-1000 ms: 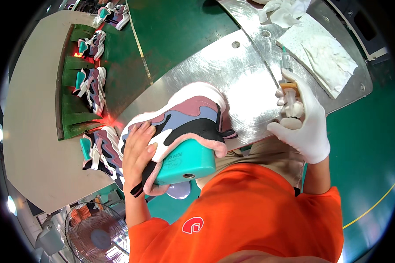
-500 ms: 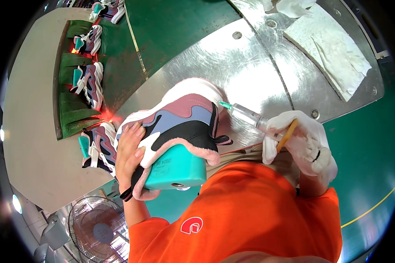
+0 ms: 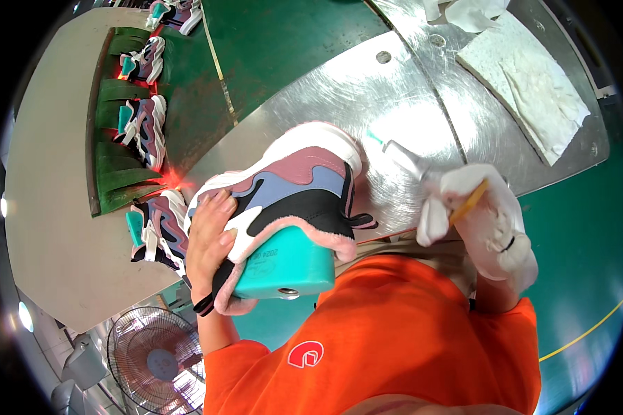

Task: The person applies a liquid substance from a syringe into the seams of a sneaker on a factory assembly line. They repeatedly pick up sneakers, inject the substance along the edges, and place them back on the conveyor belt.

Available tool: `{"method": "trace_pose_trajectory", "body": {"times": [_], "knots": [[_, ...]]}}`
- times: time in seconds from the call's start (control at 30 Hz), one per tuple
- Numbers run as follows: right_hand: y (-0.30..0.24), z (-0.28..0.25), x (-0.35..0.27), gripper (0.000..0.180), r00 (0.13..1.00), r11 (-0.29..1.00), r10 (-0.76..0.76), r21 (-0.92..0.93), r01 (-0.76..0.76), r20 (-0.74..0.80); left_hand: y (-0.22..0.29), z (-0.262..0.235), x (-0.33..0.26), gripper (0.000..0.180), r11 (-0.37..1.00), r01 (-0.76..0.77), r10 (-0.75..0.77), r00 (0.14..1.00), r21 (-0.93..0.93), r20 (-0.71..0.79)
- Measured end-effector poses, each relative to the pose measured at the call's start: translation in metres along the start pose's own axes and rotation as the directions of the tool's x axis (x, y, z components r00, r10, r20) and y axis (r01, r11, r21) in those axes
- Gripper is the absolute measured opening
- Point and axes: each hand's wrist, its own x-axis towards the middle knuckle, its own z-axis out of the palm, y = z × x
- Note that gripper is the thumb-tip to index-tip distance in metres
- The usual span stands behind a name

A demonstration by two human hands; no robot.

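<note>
A sneaker [image 3: 294, 187] in mauve, blue and black with a white sole lies tilted on its side in front of me. A teal shoe last [image 3: 284, 263] fills its opening. My left hand [image 3: 211, 232] is bare and closed around the toe end, fingers across the upper. In a white glove, my right hand [image 3: 488, 214] grips a clear syringe [image 3: 403, 158] with a teal tip, smeared by motion. The tip points toward the heel side of the sole, apart from it. A thin yellow-orange stick [image 3: 469, 202] also sits in the gloved fingers.
Several similar sneakers [image 3: 145, 131] stand at the left along a green flap strip [image 3: 111, 173] with red light. A metal tabletop [image 3: 332, 86] carries a white pad [image 3: 526, 83] at the far right. Green belt [image 3: 277, 41] lies beyond; a fan [image 3: 156, 360] stands lower left.
The syringe tip has drawn away from the sneaker's heel, up and to the right. My left hand still holds the sneaker, which appears slightly farther right in view.
</note>
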Motion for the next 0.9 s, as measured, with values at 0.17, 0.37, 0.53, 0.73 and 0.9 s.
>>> {"method": "trace_pose_trajectory", "body": {"times": [0.17,0.37,0.53,0.73,0.9], "knots": [[0.022,0.022,0.028,0.064,0.969,0.947,-0.247,-0.211,0.242,0.005,0.013,0.004,0.003,0.025,1.0,0.028,-0.028,0.998,-0.006,-0.049],[0.039,0.033,0.035,0.087,0.989,0.854,-0.15,-0.504,0.127,-0.004,0.013,0.007,0.004,0.024,1.0,-0.013,0.014,0.998,0.025,-0.061],[0.032,0.038,0.008,0.085,0.974,0.964,0.013,-0.256,-0.072,-0.224,0.002,0.013,0.002,0.036,0.984,-0.106,0.119,0.989,0.144,-0.089],[0.021,0.026,0.002,0.09,0.963,0.872,-0.201,-0.48,0.094,-0.178,0.002,0.011,-0.003,0.066,0.985,0.067,-0.118,0.933,-0.157,-0.341],[0.016,0.01,0.013,0.09,0.879,0.667,-0.411,-0.737,0.11,-0.241,-0.022,0.009,-0.015,0.089,0.634,0.313,-0.702,0.617,-0.707,-0.356]]}}
